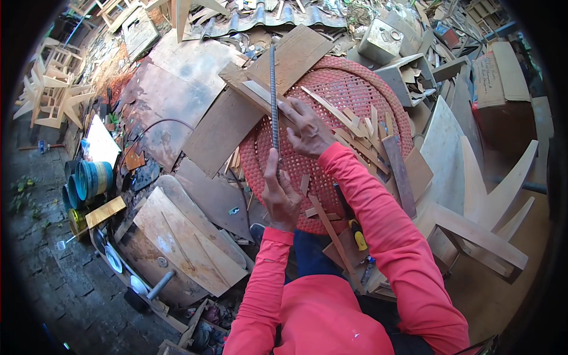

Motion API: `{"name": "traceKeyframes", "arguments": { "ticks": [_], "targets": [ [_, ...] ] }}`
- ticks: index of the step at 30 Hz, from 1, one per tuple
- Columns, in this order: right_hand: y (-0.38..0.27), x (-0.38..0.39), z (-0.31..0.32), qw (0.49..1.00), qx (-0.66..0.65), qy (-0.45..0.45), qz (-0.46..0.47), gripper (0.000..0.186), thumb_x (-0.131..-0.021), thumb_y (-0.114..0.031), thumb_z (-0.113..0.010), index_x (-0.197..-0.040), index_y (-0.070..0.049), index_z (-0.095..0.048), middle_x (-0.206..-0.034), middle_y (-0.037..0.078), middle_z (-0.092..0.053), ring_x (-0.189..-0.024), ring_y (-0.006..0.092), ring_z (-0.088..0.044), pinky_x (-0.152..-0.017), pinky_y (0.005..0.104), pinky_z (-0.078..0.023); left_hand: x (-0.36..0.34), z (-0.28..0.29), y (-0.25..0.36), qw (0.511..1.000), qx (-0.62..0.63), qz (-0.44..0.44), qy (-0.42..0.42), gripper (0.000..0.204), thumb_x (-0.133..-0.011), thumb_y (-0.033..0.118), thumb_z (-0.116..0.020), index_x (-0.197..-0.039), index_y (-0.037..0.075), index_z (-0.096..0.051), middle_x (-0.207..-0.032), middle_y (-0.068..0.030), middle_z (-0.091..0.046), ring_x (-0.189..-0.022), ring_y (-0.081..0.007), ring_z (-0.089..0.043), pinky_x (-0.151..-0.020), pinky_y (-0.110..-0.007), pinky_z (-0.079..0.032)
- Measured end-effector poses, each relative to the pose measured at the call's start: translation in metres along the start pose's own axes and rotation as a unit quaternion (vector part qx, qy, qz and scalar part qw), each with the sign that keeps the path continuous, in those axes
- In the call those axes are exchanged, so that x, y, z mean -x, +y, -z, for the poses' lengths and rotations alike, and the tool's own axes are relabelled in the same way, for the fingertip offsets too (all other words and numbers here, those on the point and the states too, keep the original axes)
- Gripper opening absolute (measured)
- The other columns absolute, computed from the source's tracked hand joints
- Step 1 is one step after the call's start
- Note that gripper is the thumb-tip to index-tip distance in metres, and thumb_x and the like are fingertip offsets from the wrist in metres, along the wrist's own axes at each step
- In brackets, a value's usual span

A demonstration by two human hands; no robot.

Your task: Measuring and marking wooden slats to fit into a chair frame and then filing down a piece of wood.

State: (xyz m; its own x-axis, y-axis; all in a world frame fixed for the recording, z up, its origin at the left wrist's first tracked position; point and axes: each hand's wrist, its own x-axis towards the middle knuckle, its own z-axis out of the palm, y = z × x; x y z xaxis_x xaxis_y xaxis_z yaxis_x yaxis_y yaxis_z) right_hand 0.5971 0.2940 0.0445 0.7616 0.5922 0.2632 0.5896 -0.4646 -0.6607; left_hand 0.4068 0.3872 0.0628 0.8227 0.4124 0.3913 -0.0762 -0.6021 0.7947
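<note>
My left hand [280, 198] is closed around the near end of a dark, ribbed metal rod [273, 77], with the index finger stretched along it. The rod points away from me and crosses over a narrow piece of wood [251, 94] that has a pale edge. On the right side of the rod, my right hand [306, 127] grips this wood with bent fingers. Under the wood lie a brown board [305, 50] and another flat board [222, 133]. Both rest partly over a round, red woven surface [266, 171]. My palms hide part of the rod's near end and of the wood.
Loose wood strips [361, 139] lie on the woven surface, near a yellow-and-black tool [358, 235]. Curved wooden legs on a frame [479, 236] stand at the right, below a cardboard box [500, 77]. Blue buckets [93, 177] and a curved board [183, 242] are on the left.
</note>
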Motion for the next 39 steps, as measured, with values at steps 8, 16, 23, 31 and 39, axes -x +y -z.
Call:
{"name": "traceKeyframes", "arguments": {
  "ticks": [8, 16, 23, 31, 39],
  "targets": [
    [-0.005, 0.0, 0.002, 1.0, -0.008, 0.018, 0.013, 0.069, -0.087, 0.001, -0.066, -0.156, 0.0, -0.055, -0.139, 0.025, -0.058, -0.126, 0.0447, -0.063, -0.11, 0.0488, -0.057, -0.007, 0.007, 0.021, 0.997, 0.009, 0.069, -0.034, 0.049, -0.115, -0.001, -0.049, -0.164, 0.002, -0.042, -0.158, -0.0235, -0.062, -0.107, -0.0315, -0.078, -0.089, -0.041, -0.062],
    [-0.001, -0.001, 0.0, 0.999, 0.011, 0.038, 0.02, 0.066, -0.087, 0.0, -0.066, -0.153, 0.0, -0.057, -0.132, 0.023, -0.059, -0.12, 0.0432, -0.064, -0.106, 0.049, -0.057, 0.0, 0.011, 0.025, 0.999, 0.017, 0.045, -0.018, 0.051, -0.116, 0.0, -0.048, -0.166, 0.003, -0.04, -0.154, -0.0227, -0.064, -0.093, -0.022, -0.072, -0.083, -0.034, -0.061],
    [-0.004, 0.005, 0.005, 1.0, -0.005, 0.002, 0.017, 0.072, -0.088, -0.004, -0.069, -0.159, -0.004, -0.053, -0.14, 0.027, -0.055, -0.127, 0.0469, -0.061, -0.111, 0.0505, -0.055, -0.026, -0.013, 0.0, 0.999, 0.004, 0.052, -0.012, 0.05, -0.116, 0.001, -0.048, -0.166, 0.005, -0.044, -0.155, -0.0213, -0.062, -0.111, -0.0254, -0.071, -0.091, -0.035, -0.059],
    [-0.004, 0.029, 0.01, 0.998, 0.057, -0.011, -0.022, 0.08, -0.092, -0.011, -0.074, -0.167, -0.015, -0.045, -0.142, 0.03, -0.053, -0.127, 0.0503, -0.063, -0.106, 0.0556, -0.057, -0.023, -0.023, -0.023, 1.0, -0.012, 0.019, 0.012, 0.049, -0.117, 0.004, -0.048, -0.165, 0.005, -0.044, -0.157, -0.0232, -0.06, -0.116, -0.0301, -0.071, -0.095, -0.038, -0.059],
    [0.0, 0.025, 0.006, 0.998, 0.061, 0.002, -0.017, 0.071, -0.094, -0.011, -0.07, -0.163, -0.013, -0.053, -0.122, 0.024, -0.058, -0.111, 0.0446, -0.067, -0.094, 0.0521, -0.061, 0.023, 0.003, 0.012, 0.998, 0.007, 0.059, -0.003, 0.048, -0.118, 0.007, -0.049, -0.165, 0.003, -0.043, -0.152, -0.0229, -0.065, -0.096, -0.0232, -0.073, -0.082, -0.036, -0.061]
  ]
}}
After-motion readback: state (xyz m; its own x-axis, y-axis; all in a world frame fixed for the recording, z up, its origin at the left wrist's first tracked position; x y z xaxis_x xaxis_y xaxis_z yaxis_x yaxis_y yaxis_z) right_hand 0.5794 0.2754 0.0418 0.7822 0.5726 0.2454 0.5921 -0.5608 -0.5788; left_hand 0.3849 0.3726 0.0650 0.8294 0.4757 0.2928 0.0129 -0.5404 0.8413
